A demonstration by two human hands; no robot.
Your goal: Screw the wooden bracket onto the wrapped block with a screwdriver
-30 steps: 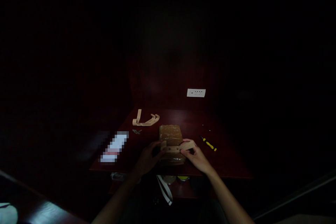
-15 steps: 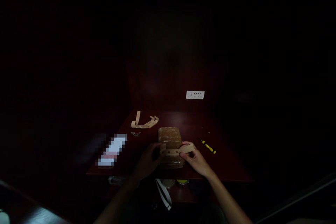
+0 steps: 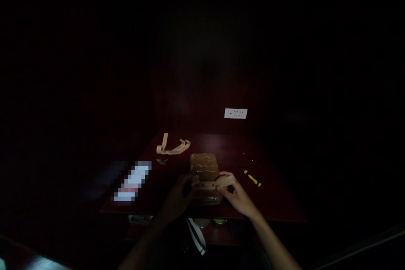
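A pale wooden piece with dark holes [image 3: 207,185] lies across a brown, tape-wrapped block [image 3: 204,164] near the table's front edge. My left hand [image 3: 179,196] is in shadow, its fingers closed on the piece's left end. At the other end, my right hand [image 3: 236,194] pinches the same piece between thumb and fingers. Part of the block is hidden beneath the piece and my hands. Other pale wooden parts, curved and angled [image 3: 174,149], lie at the back left. Several small screws [image 3: 162,161] rest in front of them.
A yellow and black screwdriver [image 3: 251,177] lies to the right. A pixelated bright patch [image 3: 133,181] covers something at the left. On the back panel is a white socket plate [image 3: 236,113]. Below the tabletop, a pale strap [image 3: 196,236] hangs by a shelf with several items.
The view has shifted very slightly. Both hands keep their hold on the wooden piece, and nothing else has visibly moved.
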